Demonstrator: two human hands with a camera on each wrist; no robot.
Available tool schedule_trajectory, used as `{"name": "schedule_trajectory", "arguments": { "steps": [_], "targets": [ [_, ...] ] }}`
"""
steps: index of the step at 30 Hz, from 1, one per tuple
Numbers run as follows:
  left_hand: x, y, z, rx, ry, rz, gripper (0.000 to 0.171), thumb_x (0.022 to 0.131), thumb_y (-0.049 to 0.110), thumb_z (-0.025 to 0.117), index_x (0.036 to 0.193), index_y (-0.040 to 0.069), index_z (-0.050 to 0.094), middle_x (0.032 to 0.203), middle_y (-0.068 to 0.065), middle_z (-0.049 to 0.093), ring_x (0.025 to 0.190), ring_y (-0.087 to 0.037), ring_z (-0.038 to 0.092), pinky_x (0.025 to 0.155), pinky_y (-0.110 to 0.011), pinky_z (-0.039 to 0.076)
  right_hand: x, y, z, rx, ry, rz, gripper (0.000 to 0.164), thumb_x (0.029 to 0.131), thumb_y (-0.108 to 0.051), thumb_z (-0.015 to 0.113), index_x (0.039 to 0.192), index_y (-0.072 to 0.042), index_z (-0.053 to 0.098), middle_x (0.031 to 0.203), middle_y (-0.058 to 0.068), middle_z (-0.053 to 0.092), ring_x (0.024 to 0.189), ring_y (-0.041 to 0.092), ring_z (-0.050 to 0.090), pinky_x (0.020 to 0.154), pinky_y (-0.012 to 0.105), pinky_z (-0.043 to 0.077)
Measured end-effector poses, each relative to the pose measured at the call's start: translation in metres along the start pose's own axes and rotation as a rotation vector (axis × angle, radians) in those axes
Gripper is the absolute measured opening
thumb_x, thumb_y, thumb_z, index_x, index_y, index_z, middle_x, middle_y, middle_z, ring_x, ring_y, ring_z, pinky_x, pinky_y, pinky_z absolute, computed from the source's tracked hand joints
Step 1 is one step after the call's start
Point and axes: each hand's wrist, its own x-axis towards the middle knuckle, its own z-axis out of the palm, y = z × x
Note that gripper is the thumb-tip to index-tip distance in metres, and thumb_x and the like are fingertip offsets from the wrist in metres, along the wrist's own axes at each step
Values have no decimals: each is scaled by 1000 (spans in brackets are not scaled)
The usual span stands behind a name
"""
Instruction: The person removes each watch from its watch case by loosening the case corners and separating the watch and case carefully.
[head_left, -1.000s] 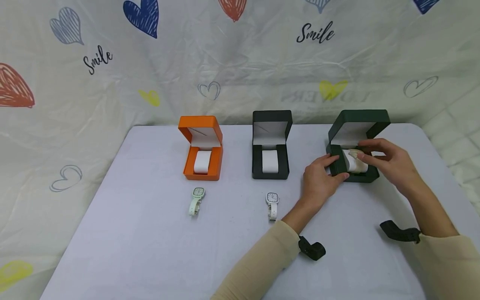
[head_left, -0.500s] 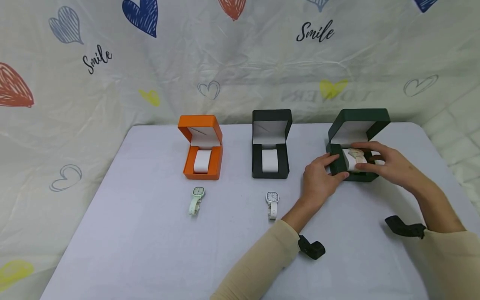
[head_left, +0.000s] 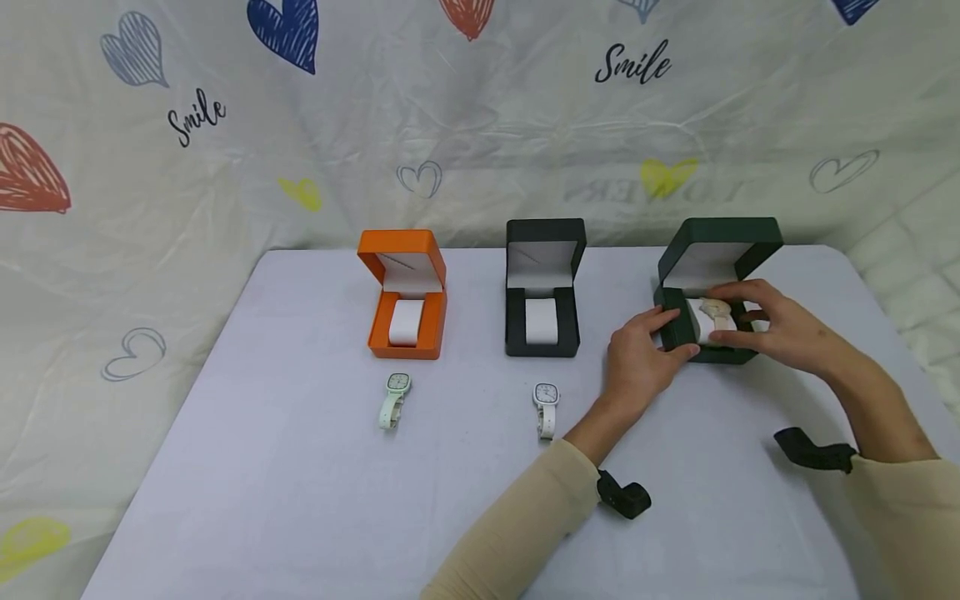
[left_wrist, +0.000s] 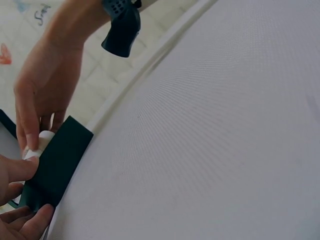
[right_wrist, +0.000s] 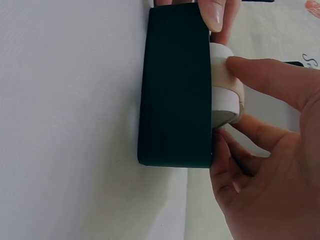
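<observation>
At the right of the head view stands an open dark green watch box (head_left: pixel 720 230), its lid tipped back. My left hand (head_left: pixel 637 358) grips the box's left side, thumb along the front wall and fingers on the side. Inside, a cream-strapped watch (head_left: pixel 716 308) is wrapped round a white cushion (right_wrist: pixel 224 102). My right hand (head_left: pixel 783 329) pinches the watch and cushion from the right, thumb towards the front and forefinger behind. In the right wrist view that thumb presses on the pale strap (right_wrist: pixel 222 74), and the cushion protrudes above the box wall.
An orange watch box (head_left: pixel 423 337) and a black watch box (head_left: pixel 513 333) stand open to the left, each with a white cushion. In front lie a pale green watch (head_left: pixel 392 404) and a white watch (head_left: pixel 546 408). A printed cloth hangs behind the white table (head_left: pixel 300 500).
My right hand has shifted its hold, moving slightly left over the cushion, its wrist swinging right. More of the watch face now shows. My left hand has stayed on the box.
</observation>
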Motion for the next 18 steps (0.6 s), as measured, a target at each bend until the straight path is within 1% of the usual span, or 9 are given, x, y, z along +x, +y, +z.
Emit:
{"name": "schedule_trajectory", "arguments": {
  "steps": [2,5,7,9,12,14,16,18],
  "targets": [
    [0,0,0,-7,-3,-4,50,87,25,86,135,21,72,146,1,65,136,-9,59,103,-14,49,0,0,-1,-4,-9,8,60,87,-12,83,139,2,56,137,16,51,105,-13,36,84,2,34],
    [-1,0,0,-8,-2,-2,50,87,25,86,135,21,72,146,1,65,136,-8,59,103,-13,49,0,-1,-2,-15,-17,27,62,84,-14,87,137,-2,57,135,2,54,105,-15,39,85,1,35],
    [-1,-1,0,-10,-2,-1,50,87,25,86,135,20,72,146,1,65,135,-8,59,102,-13,49,0,-1,-3,-24,-27,30,63,83,-15,89,136,-5,58,134,-2,54,105,-15,40,86,2,35],
    [-1,-2,0,-5,0,4,50,88,26,86,135,20,71,146,1,65,135,-8,59,101,-12,49,1,-1,-4,-33,-29,25,63,81,-15,90,135,-6,58,132,-3,54,104,-15,42,85,2,37],
    [0,-2,0,-7,-5,7,49,88,26,85,135,20,71,146,0,65,134,-7,59,97,-10,49,1,-1,-6,-47,-40,16,65,81,-18,90,136,-7,58,134,8,55,102,-13,42,83,3,38],
    [0,-3,0,-8,-9,6,49,88,26,85,135,20,71,147,0,64,133,-7,60,95,-9,49,0,-1,-6,-53,-32,10,66,80,-19,92,136,-7,58,132,8,56,100,-13,42,83,2,38],
    [-1,-2,0,-14,-16,5,49,89,25,85,136,20,71,147,0,64,133,-6,59,94,-8,49,-1,-1,-6,-52,-7,7,68,78,-20,93,135,-7,58,130,0,56,100,-13,43,83,1,37],
    [-1,-2,-1,-17,-16,6,49,89,25,85,136,20,71,147,0,64,134,-7,59,94,-8,48,-2,-1,-5,-39,28,-1,69,76,-19,94,134,-7,59,126,-11,56,101,-14,44,84,0,36]
  ]
}}
